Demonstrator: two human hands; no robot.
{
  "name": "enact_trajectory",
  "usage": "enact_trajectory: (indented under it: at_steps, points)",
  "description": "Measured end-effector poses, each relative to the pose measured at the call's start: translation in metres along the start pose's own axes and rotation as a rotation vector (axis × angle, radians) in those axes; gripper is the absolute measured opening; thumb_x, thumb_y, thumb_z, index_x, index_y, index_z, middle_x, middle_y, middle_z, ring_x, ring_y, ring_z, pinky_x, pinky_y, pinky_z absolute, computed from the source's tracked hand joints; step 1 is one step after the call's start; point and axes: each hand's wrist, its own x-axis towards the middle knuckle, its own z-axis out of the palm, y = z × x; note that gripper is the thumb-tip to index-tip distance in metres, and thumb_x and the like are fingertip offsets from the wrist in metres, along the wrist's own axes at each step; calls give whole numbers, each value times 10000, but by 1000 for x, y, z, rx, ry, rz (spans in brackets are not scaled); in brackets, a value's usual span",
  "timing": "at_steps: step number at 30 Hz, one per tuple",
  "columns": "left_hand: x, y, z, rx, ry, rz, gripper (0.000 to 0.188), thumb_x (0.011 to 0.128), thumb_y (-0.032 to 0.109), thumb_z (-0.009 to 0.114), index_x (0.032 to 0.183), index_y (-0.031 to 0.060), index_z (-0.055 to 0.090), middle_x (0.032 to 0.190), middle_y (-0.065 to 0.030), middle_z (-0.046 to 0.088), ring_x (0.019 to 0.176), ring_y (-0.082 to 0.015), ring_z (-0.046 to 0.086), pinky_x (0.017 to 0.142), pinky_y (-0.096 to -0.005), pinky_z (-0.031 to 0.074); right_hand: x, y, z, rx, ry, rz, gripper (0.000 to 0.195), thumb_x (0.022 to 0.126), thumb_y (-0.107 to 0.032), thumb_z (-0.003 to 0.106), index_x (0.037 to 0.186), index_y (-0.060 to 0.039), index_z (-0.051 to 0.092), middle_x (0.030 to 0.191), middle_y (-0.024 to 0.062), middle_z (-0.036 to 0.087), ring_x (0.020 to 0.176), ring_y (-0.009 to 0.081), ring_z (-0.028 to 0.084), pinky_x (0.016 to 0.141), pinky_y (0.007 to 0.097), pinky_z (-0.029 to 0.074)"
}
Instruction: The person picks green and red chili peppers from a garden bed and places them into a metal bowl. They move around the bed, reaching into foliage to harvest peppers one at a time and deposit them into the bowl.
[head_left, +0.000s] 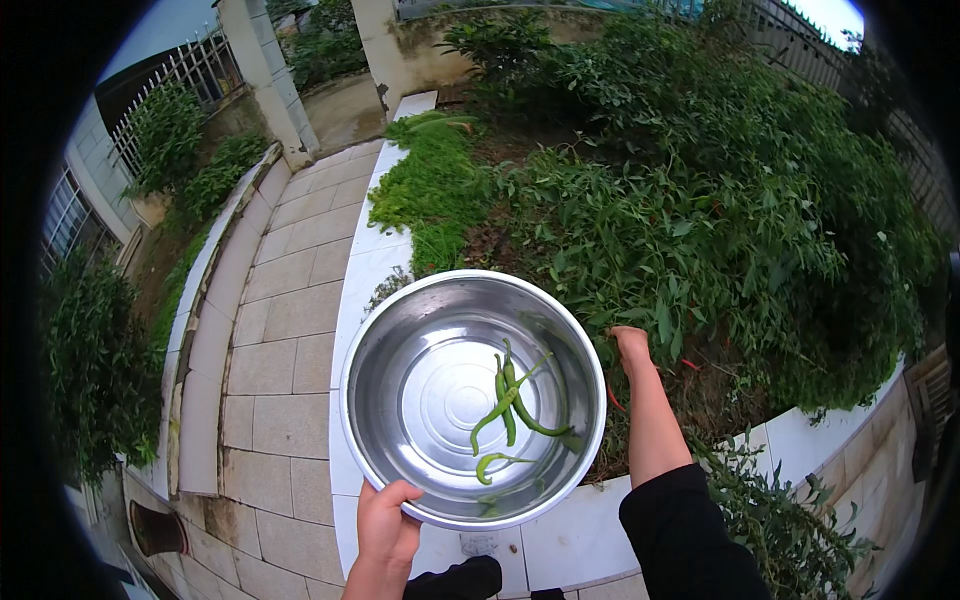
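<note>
My left hand (390, 517) grips the near rim of a round stainless steel basin (450, 315), thumb over the edge. Several green chili peppers (504, 409) lie in the basin, right of its middle; a curled one (487, 469) rests nearer the rim. Out to the right, my right hand (632, 343) reaches to the edge of the leafy pepper plants (675, 262). Its fingers are partly hidden by the leaves, so I cannot tell what they touch. Beside the right wrist hangs a red chili pepper (615, 398), and another red one (690, 365) shows to its right.
White tile edging (375, 232) borders the planting bed, with low feathery greenery (442, 202) along it. A paved path (300, 300) runs on the left beside a low wall (210, 322). A brown pot (157, 527) stands lower left. Leafy stems (780, 502) spread over the edging at lower right.
</note>
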Motion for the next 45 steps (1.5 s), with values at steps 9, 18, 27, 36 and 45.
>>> enact_trajectory:
  at_steps: [9,18,27,36,45]
  points:
    - [2,2,-1,10,-8,-18,618,604,-110,444,1193,57,361,1040,-80,486,936,-216,504,776,-333,440,3,-1,1,-172,3,27,217,717,-181,598,896,-71,656,956,114,616,866,234,573,764,344,430]
    - [3,2,0,11,14,21,549,615,-110,434,1149,14,393,1030,-107,507,938,-245,520,797,-353,453,-1,-2,-2,11,-34,10,165,701,-110,609,831,-18,655,831,101,634,747,198,580,694,308,435]
    - [4,3,0,25,5,-15,598,601,-112,433,1175,44,376,1046,-88,486,953,-224,498,801,-340,428,1,1,1,-197,48,-89,193,662,-164,656,778,-11,647,766,81,627,693,184,569,656,314,435]
    - [7,1,-2,57,7,-14,603,599,-103,439,1179,45,375,1052,-85,485,960,-226,496,807,-345,430,-4,-2,-4,-55,-30,-34,268,752,-217,623,935,-21,611,837,68,598,685,171,545,611,315,432]
    - [6,3,-6,19,43,50,514,611,-100,434,1113,11,421,1011,-103,515,914,-241,526,776,-359,456,-49,-31,-42,370,-380,278,147,817,-153,539,926,-60,506,664,-13,390,505,76,302,437,216,263]
